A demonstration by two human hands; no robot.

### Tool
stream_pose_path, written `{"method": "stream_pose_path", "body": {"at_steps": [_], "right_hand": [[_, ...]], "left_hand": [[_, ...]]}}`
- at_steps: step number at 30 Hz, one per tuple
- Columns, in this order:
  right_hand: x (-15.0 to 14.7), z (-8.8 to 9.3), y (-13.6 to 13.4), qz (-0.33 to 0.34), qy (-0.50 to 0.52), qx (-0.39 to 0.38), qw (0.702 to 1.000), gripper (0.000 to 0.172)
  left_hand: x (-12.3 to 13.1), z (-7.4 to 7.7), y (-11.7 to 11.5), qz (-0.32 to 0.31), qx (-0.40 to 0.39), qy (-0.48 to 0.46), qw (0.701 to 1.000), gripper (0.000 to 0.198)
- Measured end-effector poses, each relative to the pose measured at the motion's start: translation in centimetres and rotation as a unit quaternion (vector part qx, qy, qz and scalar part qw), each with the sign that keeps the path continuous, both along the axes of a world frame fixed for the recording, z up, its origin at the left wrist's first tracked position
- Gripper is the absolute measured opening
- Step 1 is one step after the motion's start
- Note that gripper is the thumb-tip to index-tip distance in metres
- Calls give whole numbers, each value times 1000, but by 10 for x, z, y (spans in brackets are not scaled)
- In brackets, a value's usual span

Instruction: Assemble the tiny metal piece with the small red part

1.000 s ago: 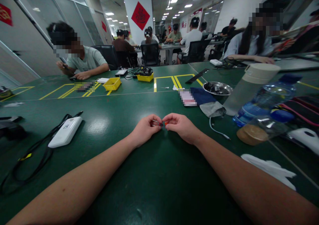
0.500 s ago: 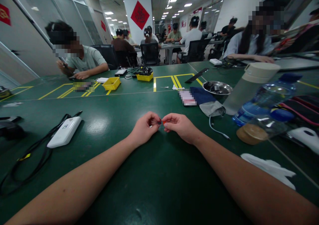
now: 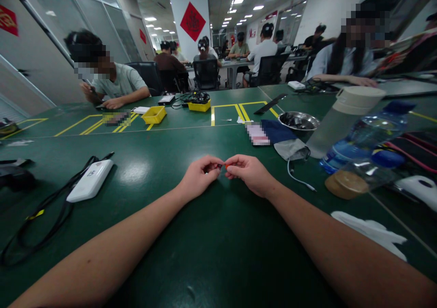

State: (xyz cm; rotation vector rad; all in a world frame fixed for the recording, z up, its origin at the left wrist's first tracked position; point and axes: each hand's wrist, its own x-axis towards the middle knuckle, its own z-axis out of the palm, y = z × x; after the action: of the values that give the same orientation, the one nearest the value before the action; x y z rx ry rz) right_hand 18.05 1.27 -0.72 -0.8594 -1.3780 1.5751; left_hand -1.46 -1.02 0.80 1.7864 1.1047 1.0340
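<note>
Left hand [image 3: 200, 174], fingertips nearly together, pinching one small dark piece [image 3: 219, 166]. Right hand [image 3: 248, 174] likewise, one small orange piece [image 3: 226, 165]. Both pieces between hands, over tabletop [image 3: 191, 253]. Beyond: two yellow trays [image 3: 153, 117], one metal bowl [image 3: 305, 128].

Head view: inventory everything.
orange bit: 1, orange, centre
dark bit: 1, reddish, centre
table: 1, green, foreground
device: 1, white, left
cabling: uncounted, black, left
trays: 2, yellow, back
strip: 1, black, back
bowl: 1, silver, right
pouch: 1, blue-grey, right
bottles: 3, frosted, blue, brown-filled, right
crumpled item: 1, white, lower right
chairs: several, black, back
people: several, mixed clothing, back
signs: several, red, back
left hand: 1, bare, pinching dark bit
right hand: 1, bare, pinching orange bit
</note>
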Motion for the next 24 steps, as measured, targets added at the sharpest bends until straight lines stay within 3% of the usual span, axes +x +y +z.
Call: {"method": "stream_pose_path", "body": {"at_steps": [4,10,14,21,24], "right_hand": [[1,2,1,-19,36,-43,998,21],[2,6,0,-8,59,-49,997,20],[2,3,1,7,62,-49,997,21],[2,2,1,-8,61,-55,997,19],[2,4,0,-8,59,-44,997,16]], "left_hand": [[0,-1,1,-6,-74,-112,991,14],[2,-5,3,-42,-167,-227,958,23],[2,-6,4,-48,-206,-246,946,15],[1,-5,4,-69,-231,-219,946,30],[1,-5,5,-73,-225,-219,947,23]]}}
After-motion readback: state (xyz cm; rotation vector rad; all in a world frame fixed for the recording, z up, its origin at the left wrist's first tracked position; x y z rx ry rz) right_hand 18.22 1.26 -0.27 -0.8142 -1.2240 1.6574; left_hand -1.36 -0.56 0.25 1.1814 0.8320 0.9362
